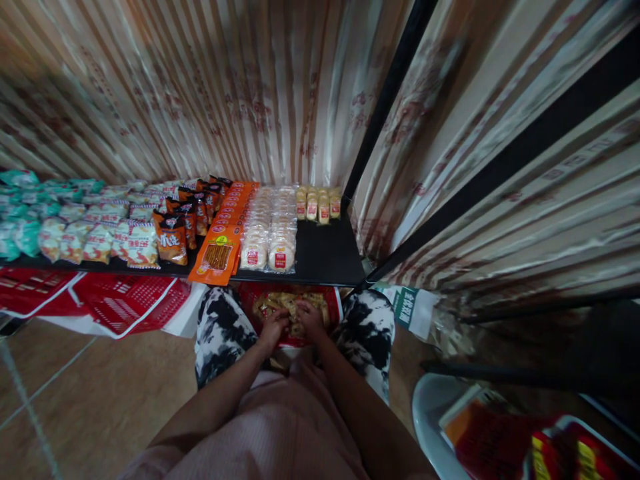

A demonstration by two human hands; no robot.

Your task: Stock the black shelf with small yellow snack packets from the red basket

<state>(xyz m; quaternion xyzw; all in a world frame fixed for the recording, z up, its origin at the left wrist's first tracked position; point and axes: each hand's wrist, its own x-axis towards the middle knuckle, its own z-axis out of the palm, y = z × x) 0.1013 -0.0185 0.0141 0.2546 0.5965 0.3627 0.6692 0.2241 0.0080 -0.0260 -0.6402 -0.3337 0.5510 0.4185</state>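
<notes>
Between my knees is a red basket (334, 301) holding many small yellowish-brown snack packets (267, 301). My left hand (275, 327) reaches into it from the left, its fingers curled down on the packets. Close beside it, my right hand (311, 319) has its fingers bent around packets at the middle of the pile. Dim light and small size blur the single packets, and the fingertips are partly hidden among them.
A black shelf (325, 257) at knee height carries rows of snack bags (143, 243), an orange packet (217, 257), white round crackers (281, 255) and small yellow packs (324, 208). Red baskets (130, 303) stand below left. Black posts (385, 100) and a white tub (425, 413) are at right.
</notes>
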